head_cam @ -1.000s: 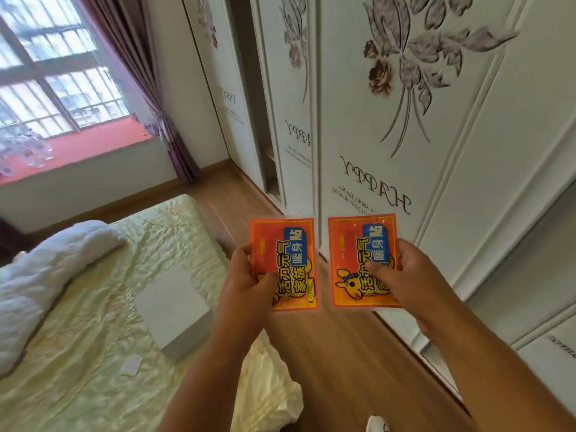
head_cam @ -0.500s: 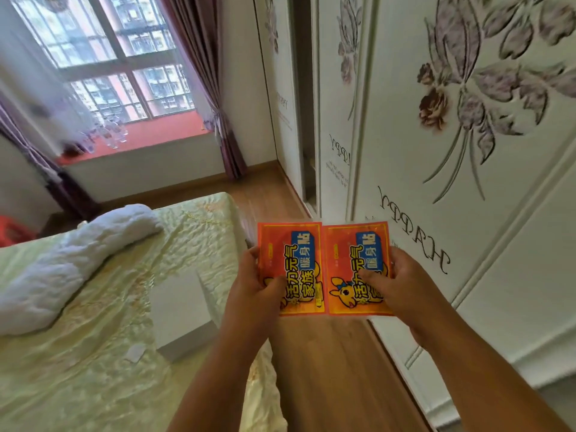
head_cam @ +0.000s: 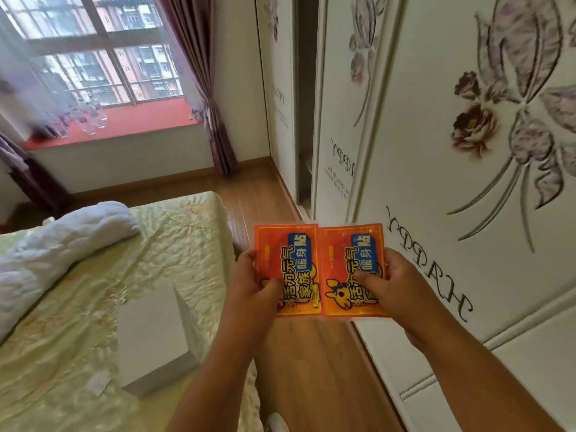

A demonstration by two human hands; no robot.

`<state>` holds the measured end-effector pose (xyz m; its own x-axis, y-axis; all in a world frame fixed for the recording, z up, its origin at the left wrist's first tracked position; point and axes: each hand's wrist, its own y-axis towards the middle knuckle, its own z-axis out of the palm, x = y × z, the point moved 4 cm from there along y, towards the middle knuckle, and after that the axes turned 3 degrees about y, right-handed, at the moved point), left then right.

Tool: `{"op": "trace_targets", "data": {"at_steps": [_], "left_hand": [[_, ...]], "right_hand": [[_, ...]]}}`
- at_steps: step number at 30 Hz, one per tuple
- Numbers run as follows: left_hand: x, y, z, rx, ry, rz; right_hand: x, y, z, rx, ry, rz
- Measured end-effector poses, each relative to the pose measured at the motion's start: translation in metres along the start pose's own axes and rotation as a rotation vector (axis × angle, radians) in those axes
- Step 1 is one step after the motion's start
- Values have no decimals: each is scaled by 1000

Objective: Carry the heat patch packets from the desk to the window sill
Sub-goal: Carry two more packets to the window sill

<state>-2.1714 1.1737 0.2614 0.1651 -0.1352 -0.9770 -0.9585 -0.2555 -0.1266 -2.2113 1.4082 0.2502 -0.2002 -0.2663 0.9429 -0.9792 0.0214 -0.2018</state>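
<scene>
The left hand [head_cam: 254, 283] pinches one orange heat patch packet [head_cam: 288, 263] and the right hand [head_cam: 388, 283] pinches another [head_cam: 349, 260], edges touching, low in the middle. Blue labels show Chinese writing; the wardrobe door [head_cam: 436, 213] says "HAPPY". Bare wood floor [head_cam: 249, 182] runs to the red window sill [head_cam: 140, 123], upper left.

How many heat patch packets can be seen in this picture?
2. The left packet is held in the left hand, the right packet in the right hand, side by side. More could be hidden behind them.
</scene>
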Motion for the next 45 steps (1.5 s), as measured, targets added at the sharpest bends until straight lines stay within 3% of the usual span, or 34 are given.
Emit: {"op": "trace_targets", "data": {"at_steps": [9,23,36,45], "left_hand": [[-17,130,-65,-43,-23,31],[5,242,-155,-309,70,-52],[-44,392,-133,-520,36,-59],[-83,490,-101,-535,7,-35]], "right_hand": [[67,113,76,17,-5,-49],[100,258,196,224,-69,-86],[165,452,232,433,-16,-97],[209,562,224,473,-18,-162]]}}
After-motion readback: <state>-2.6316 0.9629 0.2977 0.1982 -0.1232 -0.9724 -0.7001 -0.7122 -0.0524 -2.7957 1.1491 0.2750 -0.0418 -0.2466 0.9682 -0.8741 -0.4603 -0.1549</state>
